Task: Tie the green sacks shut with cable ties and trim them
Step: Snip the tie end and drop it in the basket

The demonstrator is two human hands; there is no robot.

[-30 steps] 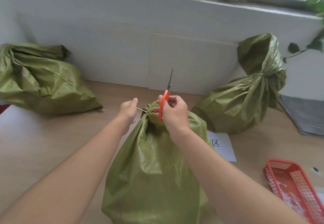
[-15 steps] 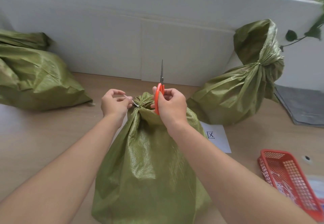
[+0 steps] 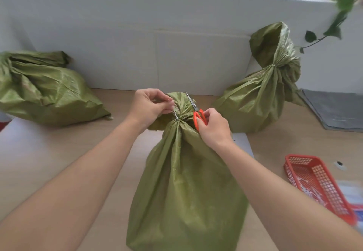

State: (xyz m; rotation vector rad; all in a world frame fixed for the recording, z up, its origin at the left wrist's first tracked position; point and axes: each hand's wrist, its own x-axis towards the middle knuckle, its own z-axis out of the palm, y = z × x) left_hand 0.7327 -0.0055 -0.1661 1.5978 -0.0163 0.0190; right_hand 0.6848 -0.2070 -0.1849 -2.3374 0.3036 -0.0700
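Observation:
A green sack [image 3: 186, 188] stands upright in front of me, its neck gathered and cinched by a white cable tie [image 3: 177, 118]. My left hand [image 3: 150, 106] pinches the tie's free tail just left of the neck. My right hand [image 3: 213, 128] grips orange-handled scissors [image 3: 196, 111] at the right of the neck, blades closed and pointing up and to the left over the sack's ruffled top. Another green sack [image 3: 261, 93], tied at its neck, leans against the wall at the back right. A third green sack [image 3: 45, 91] lies on its side at the left.
A red mesh basket [image 3: 318, 184] holding white cable ties sits at the right front. A white sheet of paper [image 3: 242, 142] lies under the near sack. A grey mat [image 3: 335, 109] is at the far right, and a trailing plant [image 3: 337, 5] hangs above it.
The scissors have tipped from pointing straight up to leaning left over the sack top, and my right hand has shifted to the right of the neck. My left hand still pinches the tie tail.

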